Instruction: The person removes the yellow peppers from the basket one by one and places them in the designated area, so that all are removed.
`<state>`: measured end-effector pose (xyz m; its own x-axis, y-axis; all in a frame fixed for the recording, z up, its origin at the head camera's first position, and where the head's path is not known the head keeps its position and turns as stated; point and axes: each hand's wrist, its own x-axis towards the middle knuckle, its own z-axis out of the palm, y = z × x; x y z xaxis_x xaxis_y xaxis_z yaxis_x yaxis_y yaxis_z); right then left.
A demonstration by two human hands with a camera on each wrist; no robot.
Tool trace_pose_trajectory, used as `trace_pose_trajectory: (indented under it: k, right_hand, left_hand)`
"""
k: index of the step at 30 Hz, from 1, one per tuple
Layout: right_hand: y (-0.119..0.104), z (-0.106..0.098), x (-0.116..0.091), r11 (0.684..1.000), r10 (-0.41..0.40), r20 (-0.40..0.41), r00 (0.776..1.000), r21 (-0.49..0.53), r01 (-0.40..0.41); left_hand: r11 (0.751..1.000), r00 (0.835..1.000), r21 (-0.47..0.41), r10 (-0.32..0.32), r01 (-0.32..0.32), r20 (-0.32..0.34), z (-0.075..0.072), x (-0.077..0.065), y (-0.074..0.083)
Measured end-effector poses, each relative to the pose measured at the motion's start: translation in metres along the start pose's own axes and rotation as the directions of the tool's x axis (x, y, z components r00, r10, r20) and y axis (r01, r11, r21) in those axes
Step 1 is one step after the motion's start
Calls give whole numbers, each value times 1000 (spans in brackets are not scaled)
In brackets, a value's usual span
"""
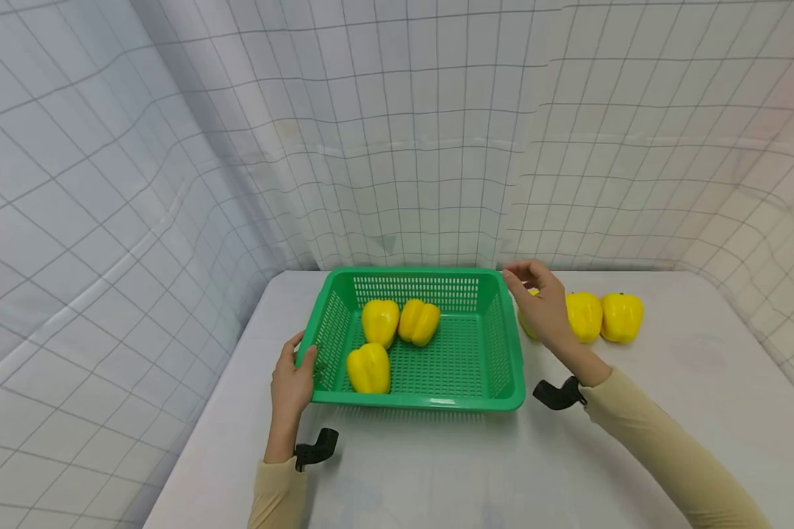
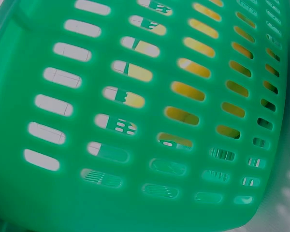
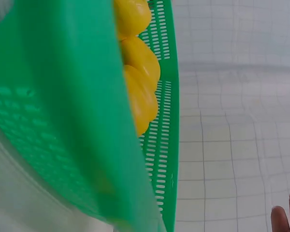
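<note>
A green plastic basket (image 1: 423, 402) with slotted walls stands on the table, three yellow bell peppers (image 1: 369, 369) lying in its left half. My left hand (image 1: 292, 382) grips its left rim, thumb over the edge and fingers outside. Slotted wall (image 2: 135, 145) fills the left wrist view, with yellow showing through. Beside the back right corner, my right hand (image 1: 544, 305) hovers with loosely bent fingers and holds nothing. Its fingertips (image 3: 280, 221) appear apart from the basket in the right wrist view. Under and behind that hand, one yellow bell pepper (image 1: 528, 328) is partly hidden.
Two more yellow bell peppers (image 1: 622, 318) sit side by side on the white table (image 1: 688, 411), right of the right hand. Grid-patterned white curtains (image 1: 410, 162) hang behind and at both sides. A black wrist-camera mount (image 1: 559, 394) juts from the right wrist toward the basket.
</note>
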<state>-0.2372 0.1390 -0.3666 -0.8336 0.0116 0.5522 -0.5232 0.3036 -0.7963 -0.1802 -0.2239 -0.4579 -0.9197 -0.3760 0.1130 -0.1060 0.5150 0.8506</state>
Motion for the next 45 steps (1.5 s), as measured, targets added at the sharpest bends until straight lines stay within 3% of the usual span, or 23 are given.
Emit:
trace_pose_trajectory:
  k: [5, 9, 12, 23, 33, 36, 45]
  right_hand:
    - [0, 18, 10, 999, -40, 101, 994, 8, 39]
    - [18, 35, 20, 1000, 4, 191, 982, 11, -6]
    - [32, 48, 27, 998, 63, 272, 960, -5, -63]
    - [49, 83, 38, 970, 233, 488, 841, -175, -167]
    - [62, 107, 35, 898, 420, 584, 694, -375, -228]
    - [64, 113, 34, 877, 459, 587, 666, -420, -234]
    - [64, 126, 32, 832, 525, 580, 623, -503, -234]
  left_hand:
    - [1000, 1000, -2, -2, 2, 0, 0, -1, 0]
    - [1000, 1000, -5, -2, 2, 9, -1, -2, 0]
    - [1000, 1000, -9, 0, 0, 8, -1, -2, 0]
    - [1000, 1000, 0, 4, -4, 6, -3, -2, 3]
    - [1000, 1000, -10, -12, 12, 21, -3, -4, 5]
    - [1000, 1000, -11, -9, 10, 24, -3, -4, 6]
    - [1000, 1000, -6, -18, 18, 24, -3, -4, 5]
